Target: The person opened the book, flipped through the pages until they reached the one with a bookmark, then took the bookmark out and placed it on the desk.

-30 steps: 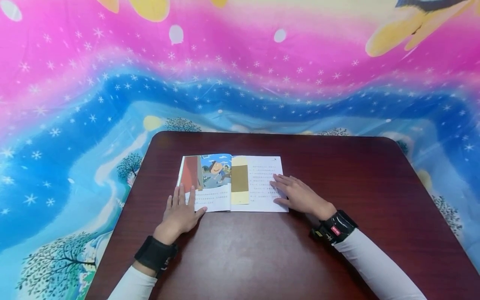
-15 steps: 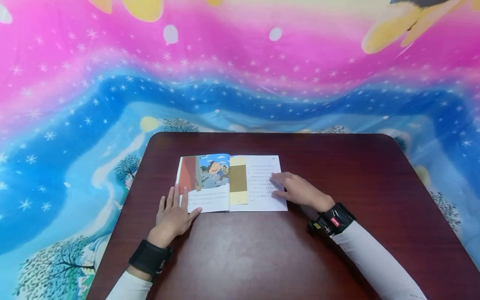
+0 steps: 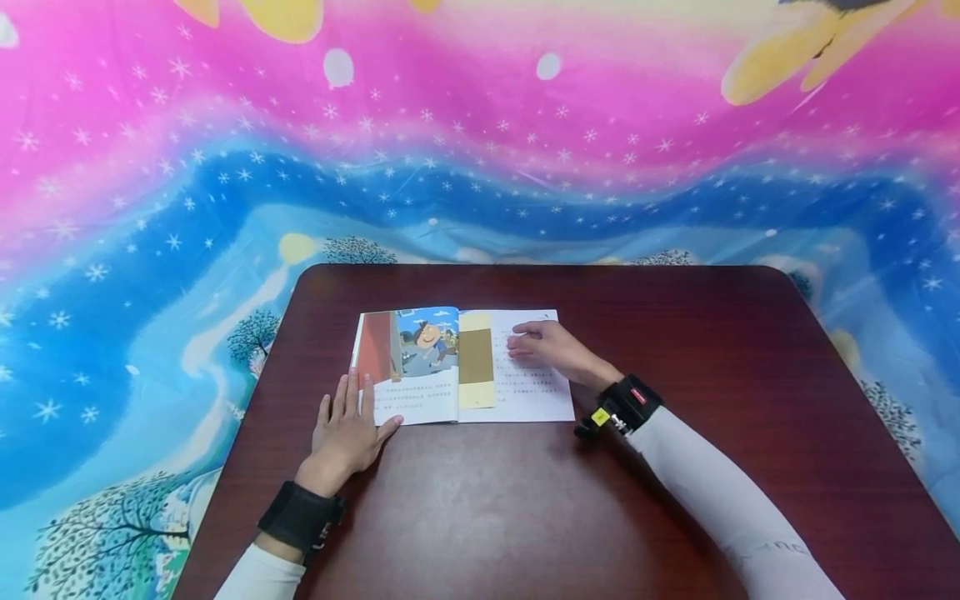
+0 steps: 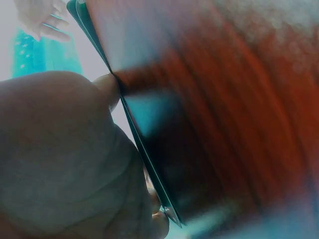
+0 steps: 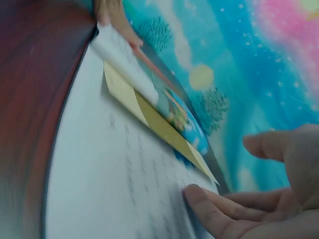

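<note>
An illustrated book (image 3: 528,404) lies spread out on the table, with a cartoon picture on its left page and printed text on its right. Along the spine, a narrow cream-and-brown paper strip (image 3: 476,357) covers the right page's inner part; its free edge lifts slightly in the right wrist view. My left hand (image 3: 347,433) rests with straight fingers on the left page's lower corner. Over the right page hovers or rests my right hand (image 3: 558,350), thumb apart from the fingers (image 5: 214,214), gripping nothing. One fingertip is at the paper in the right wrist view.
The dark red wooden table (image 3: 675,333) has rounded far corners. Behind it hangs a pink and blue patterned cloth (image 3: 480,167), which also shows down both sides.
My right hand has moved left and away from me, from the right page's outer edge toward the paper strip. My left hand stays at its corner while the head view shifts slightly.
</note>
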{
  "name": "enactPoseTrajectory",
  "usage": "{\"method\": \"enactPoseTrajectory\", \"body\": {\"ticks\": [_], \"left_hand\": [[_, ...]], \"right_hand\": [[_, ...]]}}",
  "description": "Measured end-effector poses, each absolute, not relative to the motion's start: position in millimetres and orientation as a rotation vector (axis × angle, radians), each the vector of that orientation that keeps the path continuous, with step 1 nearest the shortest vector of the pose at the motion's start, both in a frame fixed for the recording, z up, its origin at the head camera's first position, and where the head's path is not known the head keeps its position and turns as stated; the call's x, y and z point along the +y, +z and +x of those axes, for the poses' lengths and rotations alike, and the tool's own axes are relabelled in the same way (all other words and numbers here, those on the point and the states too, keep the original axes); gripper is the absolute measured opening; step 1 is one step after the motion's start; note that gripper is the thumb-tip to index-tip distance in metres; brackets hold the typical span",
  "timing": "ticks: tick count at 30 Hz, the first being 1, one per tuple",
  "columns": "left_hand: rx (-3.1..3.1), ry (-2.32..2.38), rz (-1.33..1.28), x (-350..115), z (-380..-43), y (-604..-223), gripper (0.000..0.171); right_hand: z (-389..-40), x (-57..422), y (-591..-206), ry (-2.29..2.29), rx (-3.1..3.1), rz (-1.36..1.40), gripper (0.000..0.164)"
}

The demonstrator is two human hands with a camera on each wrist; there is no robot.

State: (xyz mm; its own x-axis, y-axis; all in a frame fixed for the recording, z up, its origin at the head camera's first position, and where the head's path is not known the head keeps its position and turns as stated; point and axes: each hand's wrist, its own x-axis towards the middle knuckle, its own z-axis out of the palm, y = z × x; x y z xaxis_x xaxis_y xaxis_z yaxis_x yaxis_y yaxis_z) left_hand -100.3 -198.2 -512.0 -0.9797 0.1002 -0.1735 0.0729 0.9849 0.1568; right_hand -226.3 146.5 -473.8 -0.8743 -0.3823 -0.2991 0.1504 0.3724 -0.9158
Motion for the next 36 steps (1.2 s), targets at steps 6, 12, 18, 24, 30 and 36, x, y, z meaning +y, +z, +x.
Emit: {"method": "enactPoseTrajectory", "body": {"ticks": [6,12,18,24,30,36], "left_hand": [[2.923,0.265,0.106,-201,-104,-520,0.101],[2.870,0.276,0.064,-194,-102,-500,0.095],[2.878,0.235,0.073,-192,-100,-492,0.091],[2.890,0.228,0.073,-193,-100,-494,0.092],[2.883,0.218,0.072,-194,-100,-495,0.092],[2.885,0.234,0.082,-194,-100,-496,0.091]], "right_hand": [[-231,125,-480,-1.818,1.814,0.072,0.047],[-235,112,-486,-1.895,1.711,0.201,0.040],[-235,102,-492,-1.836,1.804,0.211,0.035],[-235,91,-496,-1.738,1.931,0.196,0.032],[-236,86,-498,-1.676,2.000,0.240,0.028],[-237,91,-497,-1.662,2.000,0.253,0.026]]}}
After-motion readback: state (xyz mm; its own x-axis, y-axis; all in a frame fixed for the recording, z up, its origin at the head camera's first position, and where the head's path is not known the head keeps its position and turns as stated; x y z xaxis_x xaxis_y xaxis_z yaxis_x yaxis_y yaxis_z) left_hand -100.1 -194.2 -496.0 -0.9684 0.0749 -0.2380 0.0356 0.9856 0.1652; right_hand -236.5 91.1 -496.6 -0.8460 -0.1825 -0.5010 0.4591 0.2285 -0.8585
